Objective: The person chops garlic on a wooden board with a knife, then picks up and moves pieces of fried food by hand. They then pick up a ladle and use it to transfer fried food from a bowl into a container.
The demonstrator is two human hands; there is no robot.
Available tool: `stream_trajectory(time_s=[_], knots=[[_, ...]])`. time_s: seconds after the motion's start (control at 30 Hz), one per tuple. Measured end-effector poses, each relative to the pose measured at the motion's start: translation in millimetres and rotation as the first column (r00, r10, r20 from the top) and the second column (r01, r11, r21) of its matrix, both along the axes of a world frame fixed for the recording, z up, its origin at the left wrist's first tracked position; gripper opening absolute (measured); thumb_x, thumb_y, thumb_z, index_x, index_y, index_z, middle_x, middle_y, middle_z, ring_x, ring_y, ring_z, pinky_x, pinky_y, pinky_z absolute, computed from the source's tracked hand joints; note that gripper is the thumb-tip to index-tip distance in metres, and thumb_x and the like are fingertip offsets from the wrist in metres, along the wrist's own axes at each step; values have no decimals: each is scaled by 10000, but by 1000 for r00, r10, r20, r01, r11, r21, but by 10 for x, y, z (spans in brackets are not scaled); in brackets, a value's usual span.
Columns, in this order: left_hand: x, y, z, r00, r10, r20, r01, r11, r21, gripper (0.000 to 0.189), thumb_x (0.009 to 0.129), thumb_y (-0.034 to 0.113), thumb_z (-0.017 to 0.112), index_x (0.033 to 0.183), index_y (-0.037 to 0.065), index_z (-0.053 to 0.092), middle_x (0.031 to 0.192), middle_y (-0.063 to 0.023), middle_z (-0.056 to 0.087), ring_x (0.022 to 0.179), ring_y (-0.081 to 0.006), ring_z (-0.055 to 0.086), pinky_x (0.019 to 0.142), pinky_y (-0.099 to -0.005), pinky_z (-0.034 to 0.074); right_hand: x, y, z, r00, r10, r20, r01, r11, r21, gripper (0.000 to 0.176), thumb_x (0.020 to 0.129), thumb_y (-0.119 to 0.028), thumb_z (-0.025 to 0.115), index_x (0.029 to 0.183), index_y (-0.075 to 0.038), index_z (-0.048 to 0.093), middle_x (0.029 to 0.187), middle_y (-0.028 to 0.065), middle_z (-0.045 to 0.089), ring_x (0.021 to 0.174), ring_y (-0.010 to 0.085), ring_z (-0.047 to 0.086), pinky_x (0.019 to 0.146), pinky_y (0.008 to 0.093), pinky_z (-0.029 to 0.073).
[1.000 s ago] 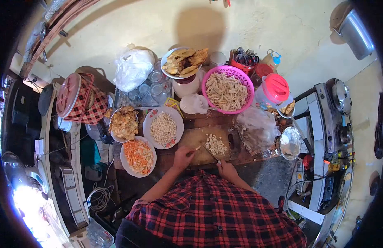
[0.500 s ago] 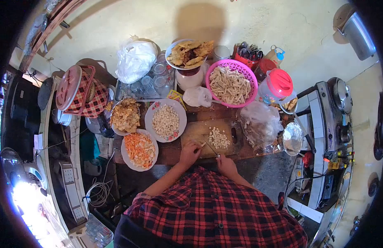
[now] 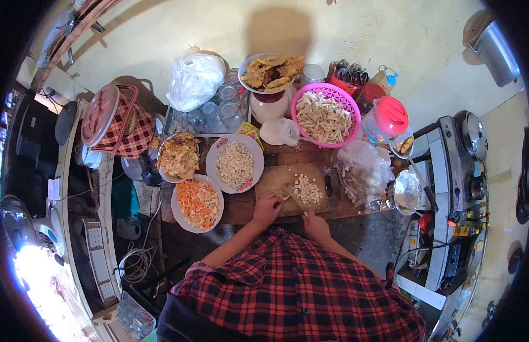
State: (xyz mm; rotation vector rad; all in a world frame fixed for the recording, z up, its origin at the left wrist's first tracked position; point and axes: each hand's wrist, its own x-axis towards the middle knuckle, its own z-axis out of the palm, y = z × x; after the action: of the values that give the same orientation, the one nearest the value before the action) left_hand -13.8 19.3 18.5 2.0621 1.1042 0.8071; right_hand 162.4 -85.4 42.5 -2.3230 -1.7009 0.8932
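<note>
My left hand (image 3: pixel 267 210) rests at the left front of a wooden cutting board (image 3: pixel 272 175), its fingers closed on a pale food stick (image 3: pixel 286 198) whose tip pokes out. My right hand (image 3: pixel 316 226) is wrapped round the handle of a knife (image 3: pixel 297 203); the blade points away from me, just right of the stick. Small pale cubes (image 3: pixel 307 190) lie in a pile on the board, beyond the blade. More such cubes fill a flowered plate (image 3: pixel 243 185) on the left. Uncut sticks (image 3: pixel 324 117) sit in a pink basket (image 3: pixel 355 108) behind the board.
Left of the board are a plate of shredded orange and white vegetables (image 3: pixel 197 204) and a bowl of fried pieces (image 3: pixel 179 157). A plastic bag (image 3: pixel 364 171) and a foil-like bowl (image 3: pixel 406 191) stand to the right. Glasses (image 3: pixel 219 111) and a red-lidded jug (image 3: pixel 390 117) are farther back.
The whole view has shifted slightly, so the table items appear farther right. Both hands stay at the board's front edge, still on the stick and the knife.
</note>
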Motion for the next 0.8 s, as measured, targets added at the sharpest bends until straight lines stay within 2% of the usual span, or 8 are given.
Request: stream_trajectory(time_s=[0.17, 0.3, 0.37, 0.5, 0.67, 0.8], knots=[[-1, 10, 16, 1000, -1, -6, 1, 1000, 7, 77, 700, 80, 672, 731, 19, 637, 776, -111, 601, 807, -297, 585, 739, -388, 469, 1, -52, 120, 999, -10, -54, 10, 1000, -5, 300, 917, -303, 433, 997, -15, 456, 727, 262, 605, 676, 448, 595, 586, 535, 473], [-1, 15, 5, 1000, 4, 4, -4, 1000, -8, 83, 698, 85, 678, 731, 18, 641, 760, -116, 590, 793, -303, 581, 721, -384, 470, -77, 18, 91, 999, -27, -32, 25, 998, -55, 305, 919, -305, 432, 987, -10, 469, 724, 257, 606, 687, 443, 599, 592, 529, 477], [-5, 21, -4, 1000, 5, -1, -5, 1000, -16, 84, 696, 86, 681, 728, 18, 643, 757, -119, 588, 791, -303, 581, 716, -384, 470, -100, 39, -61, 1000, -14, 15, 14, 1000, -2, 311, 920, -308, 432, 964, -6, 487, 728, 248, 610, 697, 434, 604, 607, 523, 481], [-11, 18, -34, 1000, -1, 3, 1, 1000, -29, 93, 696, 90, 684, 739, 17, 646, 755, -127, 583, 784, -307, 580, 704, -391, 467, -146, 96, -64, 999, -33, -1, 33, 999, 37, 309, 917, -303, 440, 933, 0, 498, 729, 240, 613, 692, 425, 607, 611, 517, 485], [-44, 18, -29, 1000, -25, -8, 25, 1000, 12, 96, 695, 91, 684, 762, 30, 653, 792, -117, 604, 816, -304, 585, 731, -381, 474, -78, -62, 17, 999, -37, 7, 37, 999, -27, 317, 906, -303, 461, 1003, -1, 469, 718, 249, 608, 675, 434, 602, 597, 533, 476], [-54, -13, 16, 1000, -25, 0, 25, 1000, 13, 83, 706, 78, 667, 780, 41, 661, 822, -108, 619, 849, -297, 590, 763, -372, 480, -107, -83, -63, 1000, -22, -17, 23, 999, 34, 322, 903, -302, 467, 1023, -4, 455, 714, 252, 609, 669, 439, 599, 583, 542, 471]])
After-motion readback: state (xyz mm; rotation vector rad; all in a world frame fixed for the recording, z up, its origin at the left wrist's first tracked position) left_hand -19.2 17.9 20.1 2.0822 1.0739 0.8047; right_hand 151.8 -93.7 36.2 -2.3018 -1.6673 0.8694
